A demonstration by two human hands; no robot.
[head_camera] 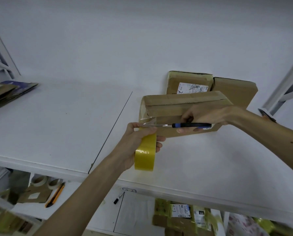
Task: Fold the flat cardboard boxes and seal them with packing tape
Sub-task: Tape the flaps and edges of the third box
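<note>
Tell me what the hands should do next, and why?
Probably push the blue-and-black-handled metal tool through the stretched clear tape strip to cut it. The strip runs from the brown cardboard box to the yellow tape roll in the left hand, and the right hand holds the tip on it.

**Surroundings, off-task items**

White bench (57, 125), with a thin dark seam (111, 132) running diagonally across the top. Plain white wall (142, 31) behind. White metal frame uprights at far left (0, 55) and far right (282, 87).

Lower shelf (133, 212): orange utility knife (55, 195) at left, black marker (118, 198) near the middle, labelled parcels (181, 213) in yellowish wrap at right, blurred.
</note>
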